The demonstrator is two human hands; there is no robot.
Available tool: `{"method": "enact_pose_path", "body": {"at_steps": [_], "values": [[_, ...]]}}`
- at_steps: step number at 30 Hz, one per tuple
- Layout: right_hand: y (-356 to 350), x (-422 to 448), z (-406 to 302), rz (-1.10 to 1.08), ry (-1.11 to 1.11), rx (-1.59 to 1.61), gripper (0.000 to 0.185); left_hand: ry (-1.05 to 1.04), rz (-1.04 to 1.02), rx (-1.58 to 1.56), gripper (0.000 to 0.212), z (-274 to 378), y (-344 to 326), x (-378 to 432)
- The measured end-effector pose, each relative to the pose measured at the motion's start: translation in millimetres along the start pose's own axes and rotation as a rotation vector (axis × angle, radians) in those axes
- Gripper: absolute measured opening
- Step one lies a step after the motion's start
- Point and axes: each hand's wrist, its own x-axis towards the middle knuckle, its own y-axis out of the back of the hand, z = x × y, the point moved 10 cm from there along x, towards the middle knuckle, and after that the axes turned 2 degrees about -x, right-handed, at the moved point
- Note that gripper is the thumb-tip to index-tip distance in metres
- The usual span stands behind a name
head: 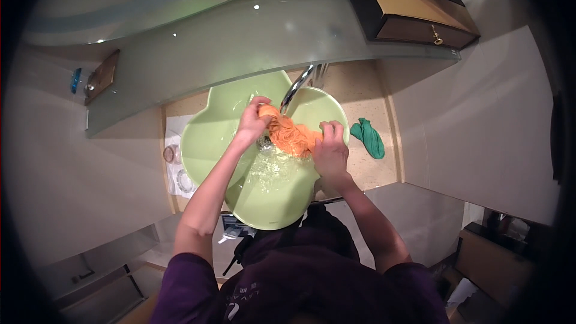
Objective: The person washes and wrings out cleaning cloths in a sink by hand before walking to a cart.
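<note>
An orange cloth [290, 137], bunched and wet, stretches between my two hands over the green basin [270, 213], which is shaped like a clover. My left hand [253, 119] grips its upper left end, and my right hand [331, 148] grips its right end near the basin's rim. Just above the cloth, the chrome faucet [297, 87] reaches down over the basin. Rippling water lies in the basin below the cloth, around a metal drain [264, 143]. A green cloth [368, 138] lies bunched on the speckled counter [355, 85] to the right.
A frosted glass shelf [270, 31] spans above the basin's far side, with a gold and black box [414, 4] at its right end. Left of the basin, a glass [171, 154] and a clear round dish [184, 181] stand on a white towel [175, 122]. Walls flank the counter.
</note>
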Motion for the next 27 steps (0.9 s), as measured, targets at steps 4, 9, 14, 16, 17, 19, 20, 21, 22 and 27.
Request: {"method": "enact_pose_path", "body": {"at_steps": [4, 9, 14, 16, 17, 19, 20, 21, 22, 27], "values": [[2, -3, -1, 0.045, 0.088, 0.057, 0.034, -0.117, -0.012, 0.091, 0.044, 106, 20, -62], [-45, -14, 8, -0.159, 0.028, 0.433, 0.023, -0.255, 0.074, 0.025, 0.043, 223, 17, -143], [-81, -49, -77, -0.936, -0.423, 1.241, 0.04, -0.469, 0.059, 0.401, 0.048, 267, -10, -179], [-64, -51, -144, -1.088, -0.643, 1.999, 0.052, -0.546, -0.03, 0.595, 0.05, 263, -30, -196], [-66, -37, -144, -0.941, -0.624, 2.191, 0.052, -0.521, -0.102, 0.607, 0.047, 259, -39, -203], [-107, -25, -118, -0.811, -0.775, 2.01, 0.049, -0.5, -0.235, 0.537, 0.044, 245, -49, -215], [-132, -21, -100, -0.828, -0.746, 2.064, 0.043, -0.499, -0.243, 0.531, 0.044, 238, -48, -219], [-128, -30, -102, -0.844, -0.756, 2.057, 0.043, -0.432, -0.227, 0.394, 0.042, 224, -32, -223], [-105, -27, -101, -0.712, -0.586, 2.014, 0.037, -0.372, -0.212, 0.255, 0.039, 211, -19, -225], [-110, -38, -63, -0.677, -1.015, 1.958, 0.025, -0.315, -0.07, -0.291, 0.048, 159, 42, -225]]}}
